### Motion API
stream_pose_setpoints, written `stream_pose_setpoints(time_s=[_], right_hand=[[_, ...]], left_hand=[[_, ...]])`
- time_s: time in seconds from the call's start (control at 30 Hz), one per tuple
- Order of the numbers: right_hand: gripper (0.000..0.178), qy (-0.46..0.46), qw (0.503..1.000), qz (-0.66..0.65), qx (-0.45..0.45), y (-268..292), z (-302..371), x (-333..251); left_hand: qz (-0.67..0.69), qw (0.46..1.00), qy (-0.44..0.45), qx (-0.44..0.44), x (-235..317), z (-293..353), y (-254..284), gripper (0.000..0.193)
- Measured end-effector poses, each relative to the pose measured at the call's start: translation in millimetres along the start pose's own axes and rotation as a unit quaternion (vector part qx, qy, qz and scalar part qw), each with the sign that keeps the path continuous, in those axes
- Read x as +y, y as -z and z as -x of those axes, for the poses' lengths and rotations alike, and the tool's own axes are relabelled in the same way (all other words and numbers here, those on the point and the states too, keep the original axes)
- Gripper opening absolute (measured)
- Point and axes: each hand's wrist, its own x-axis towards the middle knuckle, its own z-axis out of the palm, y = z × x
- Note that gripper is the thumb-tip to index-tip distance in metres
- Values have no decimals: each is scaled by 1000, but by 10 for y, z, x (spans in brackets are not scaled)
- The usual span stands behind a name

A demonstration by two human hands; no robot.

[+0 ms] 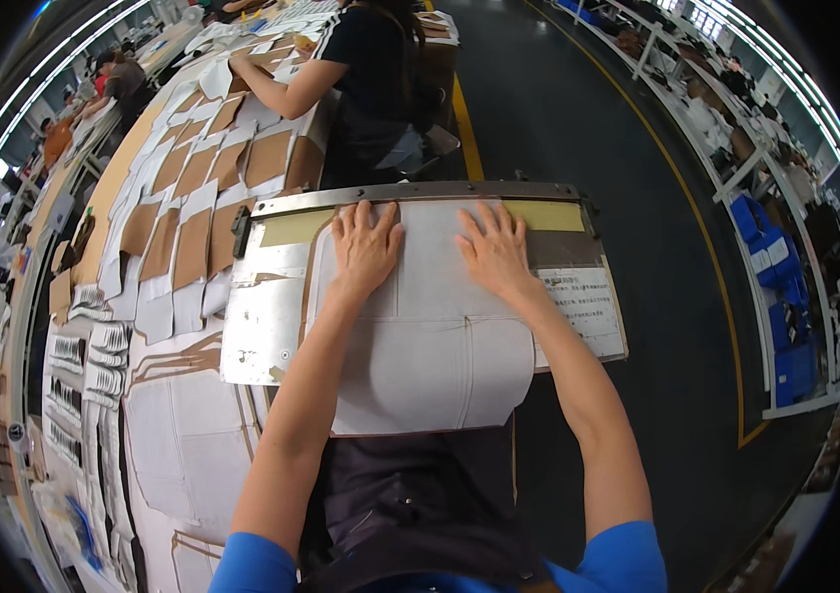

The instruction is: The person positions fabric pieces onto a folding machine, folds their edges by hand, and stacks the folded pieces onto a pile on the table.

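Observation:
A large pale grey-white panel (pixel 430 282) with stitched-looking seams and thin brown edges lies face up on a metal machine bed (pixel 267 296). Its near end curves down over the bed's front edge toward my apron. My left hand (pixel 366 245) rests flat on the panel's far left part, fingers spread toward the bar (pixel 420 190) along the back of the machine. Farther right, my right hand (pixel 495 247) presses flat on the same panel, fingers also apart. Several fingertips reach close to the panel's far edge by the bar. Neither hand grips anything.
On my left, a long table (pixel 109 212) carries rows of brown and white pieces (pixel 193 232), bundled strips (pixel 64 400) and another pale panel (pixel 183 435). A co-worker (pixel 371 89) sits ahead. To the right are a dark aisle (pixel 558 109) and a rack with blue bins (pixel 776 262).

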Motion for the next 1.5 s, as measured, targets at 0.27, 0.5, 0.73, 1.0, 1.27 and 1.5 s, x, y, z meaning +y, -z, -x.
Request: stream_pose_setpoints(time_s=[0.27,0.5,0.73,1.0,1.27,1.5], right_hand=[[47,22,1000,2,4,-12,-54,-26],[39,51,999,-5,5,85,-71,-14],[36,91,996,21,-1,126,-30,-47],[34,59,998,-15,24,140,-41,-92],[36,46,998,-36,-4,300,270,-162],[27,71,985,-155,-27,600,356,-581]], left_hand=[[60,997,-39,-2,-247,94,159,45],[24,997,-73,0,-152,72,221,33],[27,996,-85,5,-142,111,259,29],[37,996,-74,23,-133,93,284,28],[68,994,-85,-23,-59,335,481,32],[144,987,-75,-11,-166,601,785,31]])
